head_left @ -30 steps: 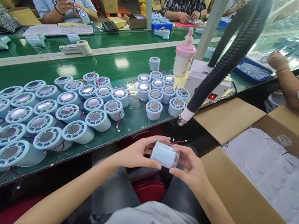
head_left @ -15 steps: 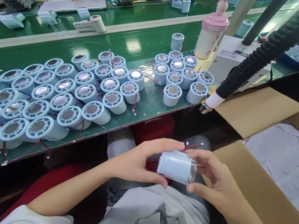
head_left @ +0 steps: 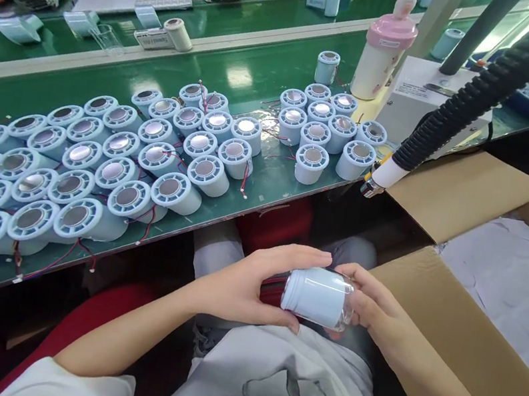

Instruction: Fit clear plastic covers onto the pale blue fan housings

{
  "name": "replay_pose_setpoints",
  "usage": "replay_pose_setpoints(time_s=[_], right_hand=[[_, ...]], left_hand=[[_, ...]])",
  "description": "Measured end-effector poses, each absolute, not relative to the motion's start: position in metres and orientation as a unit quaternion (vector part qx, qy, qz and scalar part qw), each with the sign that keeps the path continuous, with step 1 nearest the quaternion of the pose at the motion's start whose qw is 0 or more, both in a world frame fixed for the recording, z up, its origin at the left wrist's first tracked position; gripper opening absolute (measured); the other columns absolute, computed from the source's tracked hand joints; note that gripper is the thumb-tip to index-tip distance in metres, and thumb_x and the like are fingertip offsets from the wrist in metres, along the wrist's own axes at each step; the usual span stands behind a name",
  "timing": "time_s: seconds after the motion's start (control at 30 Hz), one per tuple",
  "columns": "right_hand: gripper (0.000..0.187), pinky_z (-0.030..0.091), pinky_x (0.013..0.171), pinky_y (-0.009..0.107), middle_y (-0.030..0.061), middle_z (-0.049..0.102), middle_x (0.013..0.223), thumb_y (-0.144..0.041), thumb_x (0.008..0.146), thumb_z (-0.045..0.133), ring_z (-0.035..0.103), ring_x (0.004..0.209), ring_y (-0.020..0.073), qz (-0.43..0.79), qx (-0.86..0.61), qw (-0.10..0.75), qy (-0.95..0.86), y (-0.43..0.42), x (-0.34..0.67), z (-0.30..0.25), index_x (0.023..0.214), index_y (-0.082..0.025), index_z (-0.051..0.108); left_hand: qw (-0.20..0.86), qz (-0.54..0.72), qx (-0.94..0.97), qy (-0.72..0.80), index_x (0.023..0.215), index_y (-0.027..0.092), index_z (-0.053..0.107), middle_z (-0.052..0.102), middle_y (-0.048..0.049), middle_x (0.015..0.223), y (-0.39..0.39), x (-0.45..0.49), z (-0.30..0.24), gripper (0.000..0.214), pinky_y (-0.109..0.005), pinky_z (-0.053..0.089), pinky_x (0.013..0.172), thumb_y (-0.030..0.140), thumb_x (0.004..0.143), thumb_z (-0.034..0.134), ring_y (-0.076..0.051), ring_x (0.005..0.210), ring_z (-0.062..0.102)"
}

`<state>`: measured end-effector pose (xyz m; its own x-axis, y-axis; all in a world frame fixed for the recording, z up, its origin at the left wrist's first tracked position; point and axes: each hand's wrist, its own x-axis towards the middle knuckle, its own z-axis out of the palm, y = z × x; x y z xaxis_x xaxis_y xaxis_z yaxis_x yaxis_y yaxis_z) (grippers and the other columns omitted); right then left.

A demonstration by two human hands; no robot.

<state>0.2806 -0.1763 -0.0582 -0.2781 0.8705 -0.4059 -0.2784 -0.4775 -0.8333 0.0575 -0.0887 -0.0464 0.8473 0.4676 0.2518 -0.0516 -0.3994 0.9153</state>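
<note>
Both hands grip 1 pale-blue cylinder sideways.

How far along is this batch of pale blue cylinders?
Done: cannot tell which units are finished. Dozens of pale blue cylinder units crowd the green bench, with red wires trailing. In hand: one cylinder lies sideways between the left hand and right hand, over the lap. Left: the cardboard box shows only white sheet packing.
</note>
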Motion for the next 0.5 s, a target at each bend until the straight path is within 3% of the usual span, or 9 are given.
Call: replay_pose_setpoints(time_s=[0.3,0.5], right_hand=[[0.059,0.049,0.049,0.021,0.0010,0.066,0.062,-0.074,0.081,0.051,0.062,0.045,0.0116,0.782,-0.455,0.333,-0.265,-0.172,0.274,-0.059,0.082,-0.017,0.060],[0.079,0.046,0.041,0.022,0.0045,0.064,0.056,-0.086,0.079,0.029,0.058,0.038,0.0124,0.803,-0.471,0.261,-0.256,-0.170,0.272,-0.070,0.081,-0.014,0.063]], left_hand=[[0.529,0.247,0.802,0.125,0.143,0.028,0.043,0.049,-0.0120,0.146,-0.090,0.056,-0.051,0.088,-0.039,0.038,0.113,0.016,0.067,0.084,-0.026,0.134,0.047],[0.545,0.235,0.788,0.166,0.135,0.028,0.051,0.052,-0.0110,0.138,-0.096,0.057,-0.048,0.065,-0.038,0.043,0.107,0.020,0.076,0.077,-0.026,0.127,0.052]])
